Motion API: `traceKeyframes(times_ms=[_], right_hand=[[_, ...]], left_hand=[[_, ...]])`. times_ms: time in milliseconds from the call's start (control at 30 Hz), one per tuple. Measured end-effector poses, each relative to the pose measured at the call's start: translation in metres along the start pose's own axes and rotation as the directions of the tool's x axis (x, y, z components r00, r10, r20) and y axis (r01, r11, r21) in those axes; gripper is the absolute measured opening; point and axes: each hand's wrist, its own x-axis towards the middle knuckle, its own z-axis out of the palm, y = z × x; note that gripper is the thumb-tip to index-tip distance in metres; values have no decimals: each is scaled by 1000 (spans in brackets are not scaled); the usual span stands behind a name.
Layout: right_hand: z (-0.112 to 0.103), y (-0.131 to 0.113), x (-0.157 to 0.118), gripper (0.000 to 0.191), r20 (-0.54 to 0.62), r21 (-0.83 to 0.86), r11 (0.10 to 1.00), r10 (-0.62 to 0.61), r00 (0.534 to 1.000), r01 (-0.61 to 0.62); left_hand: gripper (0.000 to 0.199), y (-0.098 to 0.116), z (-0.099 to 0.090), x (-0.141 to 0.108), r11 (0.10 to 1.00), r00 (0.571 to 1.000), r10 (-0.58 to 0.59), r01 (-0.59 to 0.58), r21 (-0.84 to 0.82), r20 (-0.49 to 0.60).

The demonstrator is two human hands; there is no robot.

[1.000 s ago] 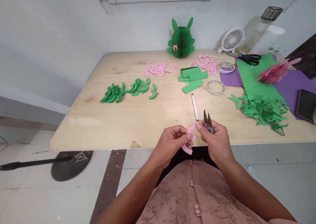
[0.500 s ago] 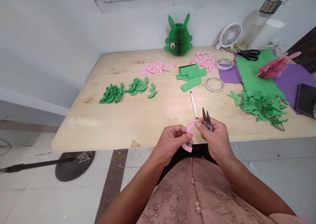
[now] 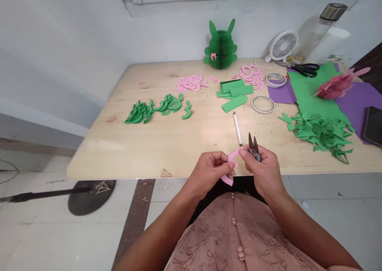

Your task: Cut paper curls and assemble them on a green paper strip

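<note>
A curved pink paper cutout (image 3: pixel 232 156) is pinched in my left hand (image 3: pixel 210 171) at the table's front edge, its lower end hanging below the fingers. My right hand (image 3: pixel 264 165) holds small thread snips (image 3: pixel 254 147), dark blades pointing up and away from me; its thumb and fingertip also grip the cutout's upper end. Just beyond the hands lies a white pen (image 3: pixel 238 128). Farther left on the table are green scalloped paper pieces (image 3: pixel 170 104) and a denser green pile (image 3: pixel 139 112).
Green paper strips (image 3: pixel 235 92), pink cutouts (image 3: pixel 191 82) and tape rolls (image 3: pixel 263 104) lie mid-table. A green honeycomb paper figure (image 3: pixel 221 48) stands by the wall. On the right are a fan (image 3: pixel 283 46), black scissors (image 3: pixel 306 69), a pink paper figure (image 3: pixel 334 88), green scraps (image 3: pixel 322 131) and a phone (image 3: pixel 373 125).
The view has shifted slightly, so the table items appear a little farther right. Both hands keep the same hold on the pink cutout and the snips.
</note>
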Motion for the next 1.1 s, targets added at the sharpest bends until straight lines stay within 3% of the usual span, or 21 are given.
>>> traceKeyframes(times_ms=[200, 367, 600, 833, 1100], right_hand=[[-11, -2, 5, 27, 67, -15, 1000, 9, 998, -8], [-26, -12, 15, 25, 193, -110, 992, -38, 980, 61], [-29, -21, 20, 22, 476, -295, 943, 4, 879, 156], [-22, -21, 14, 23, 482, -354, 930, 91, 871, 99], [-19, -19, 11, 21, 446, -321, 945, 89, 891, 66]], left_hand=[[21, 2, -7, 2, 1000, 999, -9, 8, 21, 44], [18, 8, -13, 0, 996, 989, -56, 45, 83, 133], [8, 19, -18, 2, 969, 950, -132, 64, 239, 282], [7, 23, -20, 6, 936, 943, -126, 10, 352, 307], [7, 25, -22, 9, 906, 934, -144, -8, 423, 327]])
